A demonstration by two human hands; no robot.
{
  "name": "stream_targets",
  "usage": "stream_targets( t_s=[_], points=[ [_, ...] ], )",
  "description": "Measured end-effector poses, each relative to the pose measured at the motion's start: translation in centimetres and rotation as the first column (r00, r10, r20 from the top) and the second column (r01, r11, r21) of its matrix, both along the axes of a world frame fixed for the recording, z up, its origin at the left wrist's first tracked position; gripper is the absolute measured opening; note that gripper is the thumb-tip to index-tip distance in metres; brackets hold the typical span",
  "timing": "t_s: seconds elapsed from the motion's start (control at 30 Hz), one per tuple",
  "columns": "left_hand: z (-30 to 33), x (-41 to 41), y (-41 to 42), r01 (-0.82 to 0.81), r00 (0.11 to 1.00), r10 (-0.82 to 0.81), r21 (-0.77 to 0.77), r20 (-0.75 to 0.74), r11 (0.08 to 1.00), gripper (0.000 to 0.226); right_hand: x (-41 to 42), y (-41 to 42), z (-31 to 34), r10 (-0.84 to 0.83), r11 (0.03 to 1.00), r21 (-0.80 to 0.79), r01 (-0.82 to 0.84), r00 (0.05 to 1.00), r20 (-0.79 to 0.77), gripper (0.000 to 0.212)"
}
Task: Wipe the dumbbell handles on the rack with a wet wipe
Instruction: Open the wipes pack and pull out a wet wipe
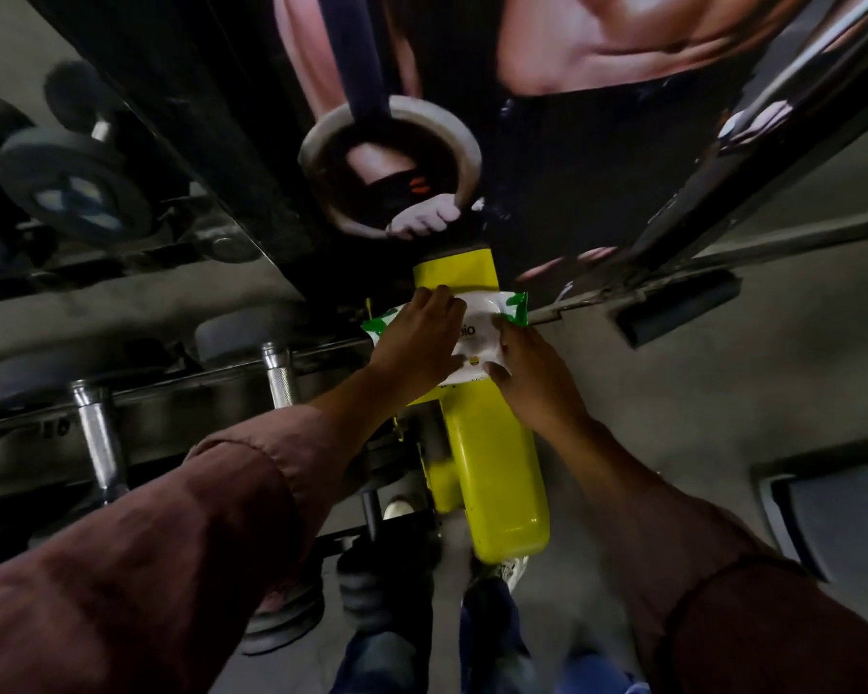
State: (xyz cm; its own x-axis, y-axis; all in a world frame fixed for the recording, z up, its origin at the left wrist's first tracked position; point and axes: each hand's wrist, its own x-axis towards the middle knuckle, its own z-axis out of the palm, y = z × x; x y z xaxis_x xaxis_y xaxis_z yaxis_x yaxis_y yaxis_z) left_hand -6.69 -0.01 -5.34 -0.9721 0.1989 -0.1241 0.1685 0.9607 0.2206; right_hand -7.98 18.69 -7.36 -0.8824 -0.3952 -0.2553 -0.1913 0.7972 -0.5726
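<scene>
Wipes pack (477,338) on rack post (492,453); dumbbells (96,433) left; poster (422,142) behind.

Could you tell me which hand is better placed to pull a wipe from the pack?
Probably the right hand: its fingertips sit at the white-and-green wet-wipe pack's label, while the left hand rests flat, steadying it.

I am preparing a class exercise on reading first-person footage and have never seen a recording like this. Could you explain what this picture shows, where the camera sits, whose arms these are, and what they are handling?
There is no machine here, only one picture, taken by a wide-angle camera worn on a person's head, looking forward and down. The two arms in reddish sleeves are that person's own. The left hand lies over a white and green wet wipe pack, while the right hand touches its near edge. The pack rests on the yellow rack frame. To the left, dumbbell handles of shiny metal sit on the rack. Behind is a large gym poster. No wipe has been pulled out yet.
</scene>
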Motion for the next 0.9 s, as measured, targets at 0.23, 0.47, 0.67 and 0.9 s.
stream_targets(
  t_s=[0.23, 0.47, 0.67, 0.9],
  points=[
    [0.0, 0.3, -0.6, 0.101, 0.995, -0.1, -0.099, 0.017, 0.99, 0.067, -1.2, -0.5, -0.1, -0.033, 0.999, 0.025, 0.034, 0.998, -0.045, 0.063],
    [0.4, 0.1, -1.0, 0.178, 0.982, -0.185, -0.167, -0.029, 0.97, 0.061, -1.6, -0.2, -0.5, -0.055, 0.998, -0.026, 0.054, 0.997, -0.053, 0.062],
    [-0.1, -0.3, -1.5, 0.241, 0.965, -0.253, -0.153, -0.066, 0.958, 0.05, -1.7, -0.2, -0.6, -0.062, 0.997, -0.037, 0.061, 0.997, -0.049, 0.061],
    [1.8, -2.3, -1.7, -0.018, 1.0, 0.018, 0.087, -0.009, 0.996, 0.024, -1.6, -0.3, -0.8, -0.107, 0.991, -0.085, 0.103, 0.993, -0.04, 0.062]
  ],
)
